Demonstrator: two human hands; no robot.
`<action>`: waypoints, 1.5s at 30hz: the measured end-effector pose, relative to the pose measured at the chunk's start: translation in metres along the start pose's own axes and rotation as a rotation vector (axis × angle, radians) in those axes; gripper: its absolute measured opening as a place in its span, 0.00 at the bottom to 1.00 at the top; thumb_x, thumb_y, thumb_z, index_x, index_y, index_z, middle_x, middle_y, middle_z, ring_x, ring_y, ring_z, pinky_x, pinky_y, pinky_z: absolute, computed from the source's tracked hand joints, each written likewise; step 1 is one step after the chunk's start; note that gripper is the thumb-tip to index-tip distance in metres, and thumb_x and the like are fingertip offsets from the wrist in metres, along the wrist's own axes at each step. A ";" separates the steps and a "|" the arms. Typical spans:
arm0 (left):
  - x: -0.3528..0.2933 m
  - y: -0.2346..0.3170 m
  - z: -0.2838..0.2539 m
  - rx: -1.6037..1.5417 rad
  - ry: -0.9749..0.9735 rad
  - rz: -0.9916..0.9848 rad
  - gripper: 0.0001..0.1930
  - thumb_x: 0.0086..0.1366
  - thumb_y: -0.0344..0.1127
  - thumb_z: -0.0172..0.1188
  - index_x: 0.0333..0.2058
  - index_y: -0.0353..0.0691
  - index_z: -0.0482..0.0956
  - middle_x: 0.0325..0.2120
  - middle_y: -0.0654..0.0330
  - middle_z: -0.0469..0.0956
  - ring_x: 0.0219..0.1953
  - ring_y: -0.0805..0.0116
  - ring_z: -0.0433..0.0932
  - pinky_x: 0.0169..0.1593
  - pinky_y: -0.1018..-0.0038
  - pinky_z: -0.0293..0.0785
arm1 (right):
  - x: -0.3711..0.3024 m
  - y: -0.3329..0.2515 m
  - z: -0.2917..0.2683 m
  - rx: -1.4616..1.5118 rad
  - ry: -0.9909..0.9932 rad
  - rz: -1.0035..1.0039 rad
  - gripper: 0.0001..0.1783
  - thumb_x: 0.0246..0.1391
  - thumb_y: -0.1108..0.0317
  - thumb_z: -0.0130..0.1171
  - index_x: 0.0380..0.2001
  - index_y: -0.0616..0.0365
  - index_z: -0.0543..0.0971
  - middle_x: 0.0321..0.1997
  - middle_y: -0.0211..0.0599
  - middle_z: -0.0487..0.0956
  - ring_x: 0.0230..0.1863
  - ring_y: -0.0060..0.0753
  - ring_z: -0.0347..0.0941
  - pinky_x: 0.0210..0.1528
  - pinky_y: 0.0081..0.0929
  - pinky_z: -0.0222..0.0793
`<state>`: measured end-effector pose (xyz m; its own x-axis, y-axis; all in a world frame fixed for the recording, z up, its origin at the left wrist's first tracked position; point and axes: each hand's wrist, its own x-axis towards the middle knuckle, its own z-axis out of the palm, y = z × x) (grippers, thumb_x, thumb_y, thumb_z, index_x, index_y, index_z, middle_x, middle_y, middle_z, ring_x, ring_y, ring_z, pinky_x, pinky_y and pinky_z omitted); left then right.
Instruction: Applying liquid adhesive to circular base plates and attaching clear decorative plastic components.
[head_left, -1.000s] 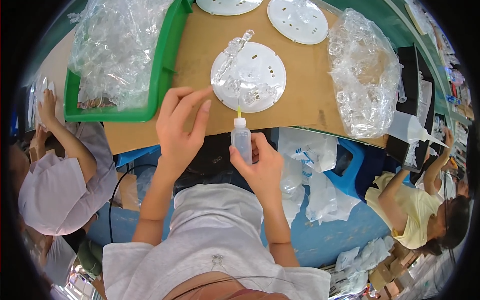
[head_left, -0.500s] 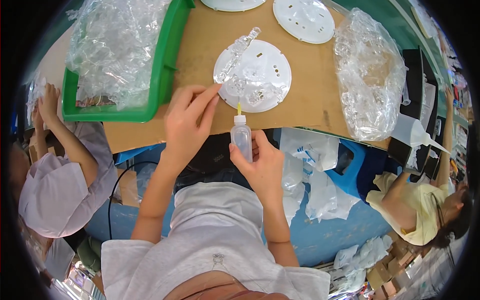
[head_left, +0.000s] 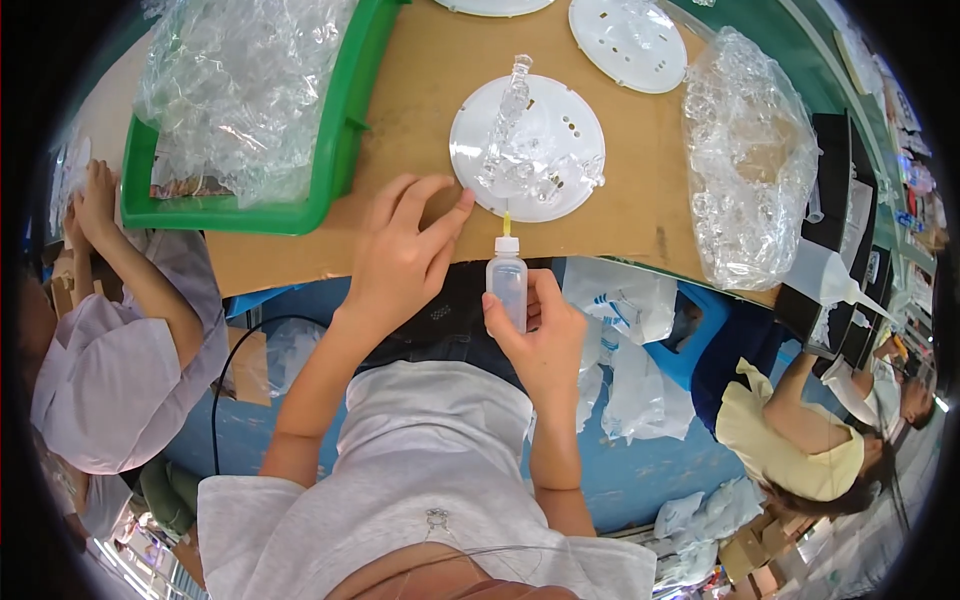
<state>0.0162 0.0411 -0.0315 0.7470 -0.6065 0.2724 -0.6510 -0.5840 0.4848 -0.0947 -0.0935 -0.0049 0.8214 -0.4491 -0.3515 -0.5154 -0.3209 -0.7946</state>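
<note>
A small translucent squeeze bottle (head_left: pixel 507 285) with a white cap and yellow needle tip stands upright in my right hand (head_left: pixel 545 330), fingers wrapped round it. Its tip points at the near edge of a white round plate (head_left: pixel 470 140) with small holes. On that plate lies a clear, faceted plastic piece (head_left: pixel 510 110), a long stem with a wider cluster at its near end. My left hand (head_left: pixel 405 245) hovers by the plate's near left edge, fingers curved and apart, holding nothing. Whether its fingertip touches the rim, I cannot tell.
A green bin (head_left: pixel 335 150) holding clear plastic wrapping is at left. More white plates (head_left: pixel 630 45) lie at the back. To the right sits a bag of clear parts (head_left: pixel 750 160), beside a larger white bottle with a nozzle (head_left: pixel 825 270). Co-workers sit on both sides.
The clear stem has swung more upright on the plate. My left hand has drawn back slightly nearer, its fingers spreading. The bottle stays in my right hand; the view has shifted a little.
</note>
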 end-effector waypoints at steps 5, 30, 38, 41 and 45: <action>-0.003 0.004 0.003 -0.002 -0.012 0.044 0.21 0.50 0.26 0.61 0.46 0.45 0.79 0.43 0.58 0.70 0.47 0.54 0.67 0.47 0.61 0.67 | -0.003 0.004 0.001 -0.003 0.022 -0.017 0.14 0.45 0.66 0.66 0.31 0.62 0.75 0.20 0.34 0.78 0.21 0.20 0.74 0.25 0.17 0.70; 0.051 0.037 -0.024 -0.314 0.358 -0.195 0.25 0.51 0.37 0.68 0.47 0.34 0.75 0.40 0.52 0.73 0.41 0.53 0.73 0.44 0.65 0.70 | 0.019 0.020 -0.048 0.073 0.346 -0.340 0.22 0.39 0.69 0.69 0.40 0.61 0.76 0.32 0.35 0.80 0.33 0.26 0.77 0.39 0.21 0.71; 0.086 0.039 -0.016 -0.052 0.357 -0.265 0.09 0.54 0.35 0.63 0.26 0.35 0.76 0.23 0.55 0.75 0.28 0.53 0.74 0.34 0.63 0.68 | 0.110 0.036 -0.081 -0.052 0.632 -0.250 0.21 0.46 0.68 0.68 0.43 0.64 0.76 0.37 0.38 0.80 0.38 0.29 0.77 0.40 0.26 0.71; 0.107 0.044 -0.039 0.010 0.401 -0.227 0.08 0.56 0.33 0.60 0.24 0.35 0.75 0.21 0.53 0.74 0.27 0.51 0.73 0.32 0.62 0.67 | 0.114 0.043 -0.080 0.117 0.650 -0.419 0.22 0.45 0.71 0.69 0.42 0.69 0.74 0.45 0.44 0.76 0.45 0.33 0.75 0.48 0.27 0.70; 0.159 0.052 -0.080 0.144 0.471 -0.044 0.07 0.57 0.33 0.59 0.25 0.34 0.76 0.21 0.49 0.74 0.26 0.47 0.73 0.30 0.60 0.67 | 0.130 0.042 -0.082 0.297 0.638 -0.409 0.24 0.46 0.71 0.67 0.46 0.67 0.71 0.46 0.44 0.76 0.48 0.35 0.74 0.53 0.28 0.67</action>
<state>0.1119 -0.0419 0.1034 0.7326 -0.2892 0.6161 -0.6045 -0.6926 0.3937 -0.0297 -0.2337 -0.0437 0.5873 -0.7618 0.2736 -0.0449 -0.3681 -0.9287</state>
